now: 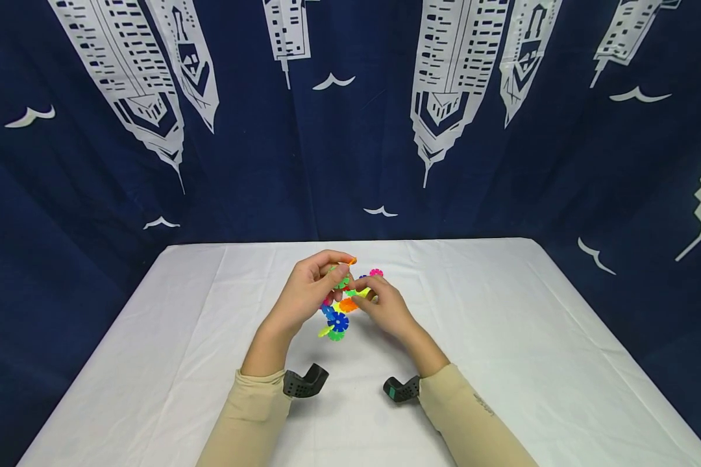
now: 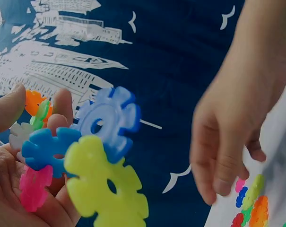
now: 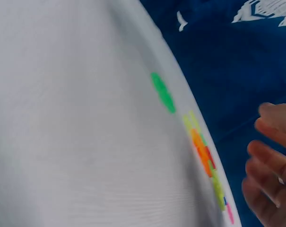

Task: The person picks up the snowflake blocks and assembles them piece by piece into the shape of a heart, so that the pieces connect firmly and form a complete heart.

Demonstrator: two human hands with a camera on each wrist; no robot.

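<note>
Flower-shaped plastic pieces are joined in a cluster that my left hand (image 1: 306, 292) holds up. In the left wrist view the cluster shows a yellow piece (image 2: 107, 184), a pale blue one (image 2: 128, 113), a blue one (image 2: 43, 150) and a pink one (image 2: 35, 189), with an orange piece (image 2: 33, 100) and a green one (image 2: 40, 116) by the left thumb and fingertips. My right hand (image 1: 388, 308), at the cluster's right in the head view, has relaxed, slightly bent fingers; the left wrist view (image 2: 237, 127) shows nothing held in it.
Loose flower pieces lie on the white table (image 1: 502, 337) beyond and below the hands, among them an orange one (image 3: 201, 149), a green one (image 3: 162, 92) and a pink one (image 1: 376, 273). A dark blue printed curtain (image 1: 356, 149) hangs behind the table.
</note>
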